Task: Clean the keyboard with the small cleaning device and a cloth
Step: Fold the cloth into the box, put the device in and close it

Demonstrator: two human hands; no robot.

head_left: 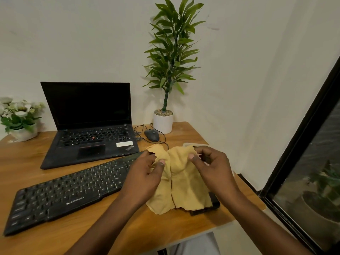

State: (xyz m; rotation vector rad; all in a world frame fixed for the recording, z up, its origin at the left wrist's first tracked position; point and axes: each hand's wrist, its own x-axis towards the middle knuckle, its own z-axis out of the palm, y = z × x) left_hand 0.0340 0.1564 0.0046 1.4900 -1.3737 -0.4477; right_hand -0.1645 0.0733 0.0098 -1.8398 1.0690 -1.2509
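The yellow cloth (182,184) is lifted by its top edge in both hands, and its lower edge is draped onto the wooden worktop (55,236) at the right end of the keyboard (64,196). On the left hand (145,173) the fingers (161,163) are curled in, and the cloth's upper left corner is pinched between thumb and fingertips. The right hand (211,168) mirrors it: the upper right corner is nipped between thumb and forefinger, and the other fingers are loosely bent behind. The fabric is bunched between the two grips, with a dark seam running down its middle. A dark object (215,202) is partly covered by the cloth's lower right corner; what it is cannot be told. Now the writing: "ZEBRONICS" is printed in white on the keyboard's front edge, below the space bar. Behind it an open black laptop (88,129) is seen, its screen dark, with a red pointing nub among the keys, a white sticker (124,143) too small to read, and a slanted logo at the palm-rest corner that cannot be made out. A corded mouse (151,135) lies beside the laptop, just in front of a white potted plant (163,122).
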